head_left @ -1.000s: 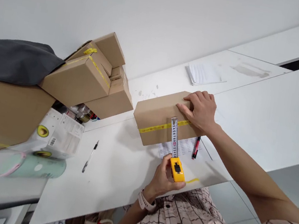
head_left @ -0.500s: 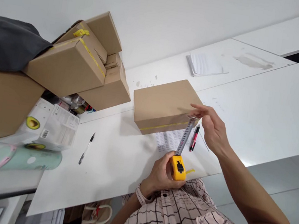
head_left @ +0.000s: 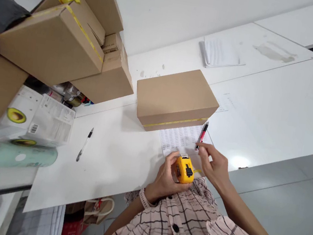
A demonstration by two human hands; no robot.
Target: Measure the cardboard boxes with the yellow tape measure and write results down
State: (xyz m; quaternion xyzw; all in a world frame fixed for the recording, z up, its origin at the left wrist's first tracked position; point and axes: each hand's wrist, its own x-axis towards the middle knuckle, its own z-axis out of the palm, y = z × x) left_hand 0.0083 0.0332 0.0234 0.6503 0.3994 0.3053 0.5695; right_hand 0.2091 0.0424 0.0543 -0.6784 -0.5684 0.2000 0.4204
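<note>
My left hand is closed around a yellow tape measure at the table's near edge, and its blade is wound in. My right hand hovers just right of it, fingers loosely apart, with the fingertips at the near end of a red pen. The pen lies on a printed sheet. Behind the sheet sits a closed cardboard box with a yellow tape line along its front face. Neither hand touches the box.
A heap of cardboard boxes fills the left, with a white avocado-print carton and a green bottle below it. A black pen lies on the white table. A paper stack rests at the back.
The blade, stretched up the box front before, has wound back into the case. My right hand left the box top and came down to the red pen. The view tilted downward.
</note>
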